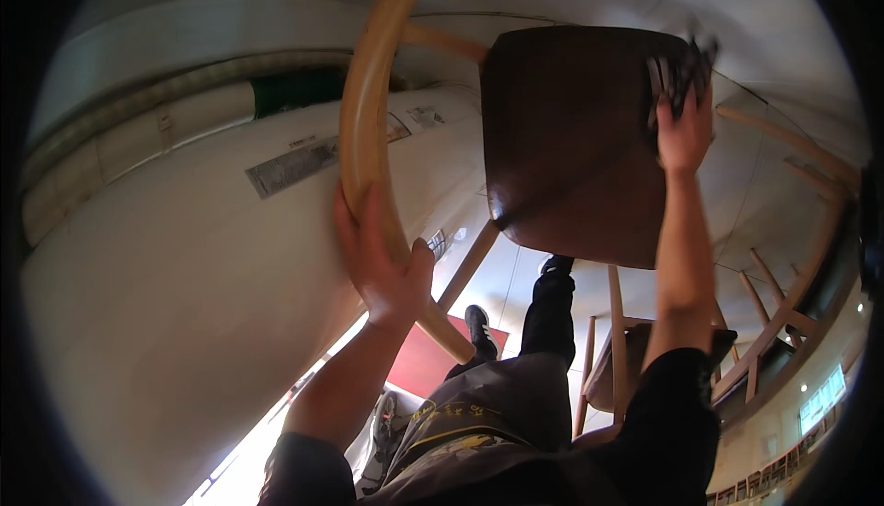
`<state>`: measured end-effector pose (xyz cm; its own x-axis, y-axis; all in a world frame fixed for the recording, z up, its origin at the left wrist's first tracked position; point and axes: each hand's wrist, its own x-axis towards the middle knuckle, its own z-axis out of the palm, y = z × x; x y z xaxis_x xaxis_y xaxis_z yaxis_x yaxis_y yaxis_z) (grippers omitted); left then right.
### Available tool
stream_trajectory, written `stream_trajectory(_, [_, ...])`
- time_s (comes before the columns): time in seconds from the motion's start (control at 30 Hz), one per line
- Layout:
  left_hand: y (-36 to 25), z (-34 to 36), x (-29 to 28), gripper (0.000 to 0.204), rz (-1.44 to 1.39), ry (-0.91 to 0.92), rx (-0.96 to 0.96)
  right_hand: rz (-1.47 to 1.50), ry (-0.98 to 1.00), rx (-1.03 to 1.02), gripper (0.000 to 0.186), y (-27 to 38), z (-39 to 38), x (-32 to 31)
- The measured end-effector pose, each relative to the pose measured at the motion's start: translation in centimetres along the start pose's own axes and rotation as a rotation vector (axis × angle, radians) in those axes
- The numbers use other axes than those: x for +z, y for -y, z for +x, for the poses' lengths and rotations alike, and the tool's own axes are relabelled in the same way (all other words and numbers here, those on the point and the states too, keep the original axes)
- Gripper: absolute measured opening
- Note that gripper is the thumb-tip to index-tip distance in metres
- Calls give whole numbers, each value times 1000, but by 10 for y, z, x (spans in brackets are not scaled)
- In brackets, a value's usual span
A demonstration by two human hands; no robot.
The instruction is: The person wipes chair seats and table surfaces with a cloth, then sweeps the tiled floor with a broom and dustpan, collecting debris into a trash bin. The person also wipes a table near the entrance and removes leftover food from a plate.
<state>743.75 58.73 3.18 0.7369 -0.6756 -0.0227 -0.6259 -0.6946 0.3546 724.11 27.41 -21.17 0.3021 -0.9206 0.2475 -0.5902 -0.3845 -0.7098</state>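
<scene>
A wooden chair with a dark brown seat is in front of me, its seat turned toward me. My left hand is closed round its curved light-wood backrest rail. At the seat's far right edge, my right hand presses a dark, crumpled cloth with lighter stripes against the surface. The cloth's upper end is smeared by motion, and it hides part of the right fingers. A wooden leg of the chair runs down from the seat's lower left corner.
A large white panel with a printed label stands close on my left. A red mat lies by my feet. Another dark-seated chair stands near my right arm, with several more wooden chairs beyond it.
</scene>
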Motion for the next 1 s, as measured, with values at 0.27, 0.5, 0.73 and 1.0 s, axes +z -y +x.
stream_trajectory(0.27, [-9, 9, 5, 68, 18, 63, -8, 100, 953, 71, 55, 144, -159, 58])
stream_trajectory(0.5, [9, 2, 3, 61, 9, 37, 69, -217, 803, 1, 47, 57, -157, -52])
stream_trajectory(0.73, [-1, 2, 5, 61, 18, 26, 118, -437, -231, 336, 53, 12, -258, -45])
stream_trajectory(1.0, [3, 1, 6, 71, -24, -7, 109, -72, 592, -1, 58, 134, -276, 11])
